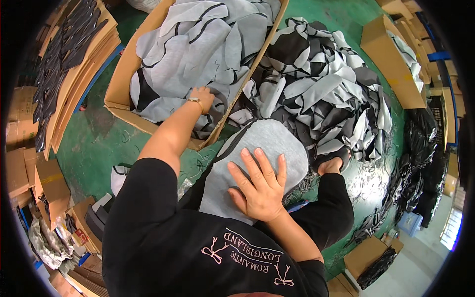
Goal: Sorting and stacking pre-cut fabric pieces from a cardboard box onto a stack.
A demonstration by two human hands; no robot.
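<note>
My left hand [202, 100], with a bracelet at the wrist, reaches into a large cardboard box [116, 99]. Its fingers are slightly apart on top of grey fabric pieces with black edging [173, 62] heaped inside. Across my lap lies a rounded grey fabric piece [282, 141] with a black strip along its left side. My right hand [262, 190] is spread flat on it, palm down. What lies under this piece is hidden.
A big heap of grey and black fabric pieces [321, 89] covers the green floor beyond my foot. Stacked cardboard with black strips [69, 64] stands at the left. Another cardboard box [391, 64] is at the far right, with black plastic bags [423, 163] nearer.
</note>
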